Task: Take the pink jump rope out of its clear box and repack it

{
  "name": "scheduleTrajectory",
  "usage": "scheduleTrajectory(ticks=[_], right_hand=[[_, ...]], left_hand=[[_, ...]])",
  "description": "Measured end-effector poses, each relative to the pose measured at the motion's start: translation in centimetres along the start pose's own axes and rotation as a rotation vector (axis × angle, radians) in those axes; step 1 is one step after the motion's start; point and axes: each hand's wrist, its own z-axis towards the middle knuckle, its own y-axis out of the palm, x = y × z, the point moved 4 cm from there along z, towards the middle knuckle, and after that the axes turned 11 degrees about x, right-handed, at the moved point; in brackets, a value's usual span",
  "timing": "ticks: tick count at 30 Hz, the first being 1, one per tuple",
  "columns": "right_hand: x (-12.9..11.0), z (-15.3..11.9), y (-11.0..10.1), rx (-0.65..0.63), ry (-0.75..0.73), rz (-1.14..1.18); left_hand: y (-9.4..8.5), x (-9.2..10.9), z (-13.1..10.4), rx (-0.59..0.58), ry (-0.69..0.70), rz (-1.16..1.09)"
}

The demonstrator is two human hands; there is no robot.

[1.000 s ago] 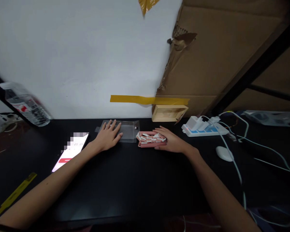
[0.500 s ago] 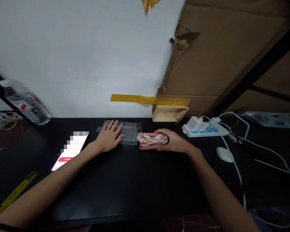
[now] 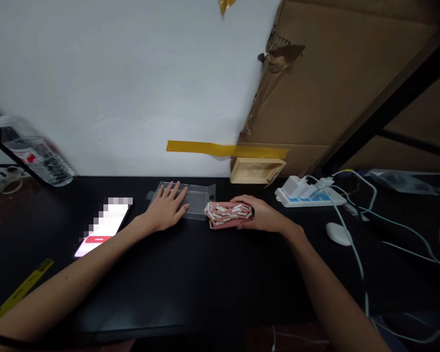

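Observation:
A clear plastic box (image 3: 197, 201) lies on the black table (image 3: 190, 288). My left hand (image 3: 165, 209) rests over its left part with the fingers spread. Just right of the box is a pink bundle with many white-tipped pieces (image 3: 229, 214). My right hand (image 3: 260, 213) grips the bundle from its right end, thumb in front and fingers behind. The bundle's left end is close to the box's right edge; whether they touch I cannot tell.
A lit phone (image 3: 104, 227) lies left of my left hand. Behind stand a small wooden tray (image 3: 258, 171) and, at far left, a water bottle (image 3: 36, 152). On the right are a power strip (image 3: 310, 196), cables and a white mouse (image 3: 338, 233).
The bundle in my right hand has shifted slightly left and tilted a little. My left hand stays on the clear box. The whole view has moved slightly.

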Motion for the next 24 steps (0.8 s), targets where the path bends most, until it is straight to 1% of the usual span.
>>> scheduleTrajectory(ticks=[5, 8, 15, 19, 21, 24], right_hand=[[0.0, -0.2, 0.1, -0.025, 0.003, 0.000], [0.0, -0.2, 0.2, -0.016, -0.012, 0.001], [-0.6, 0.0, 0.7, -0.017, -0.104, -0.002], [-0.6, 0.0, 0.9, -0.021, -0.135, -0.006], [-0.2, 0.0, 1.0, -0.023, -0.135, -0.026], [0.7, -0.3, 1.1, -0.028, -0.089, -0.072]], left_hand=[[0.0, -0.3, 0.0, 0.047, -0.157, 0.082], [-0.2, -0.6, 0.0, 0.027, -0.201, 0.155], [-0.3, -0.2, 0.1, 0.008, -0.116, 0.108], [-0.3, -0.2, 0.1, 0.003, -0.108, 0.103], [-0.2, -0.4, 0.1, 0.008, -0.108, 0.088], [0.0, -0.7, 0.0, 0.004, -0.097, 0.074]])
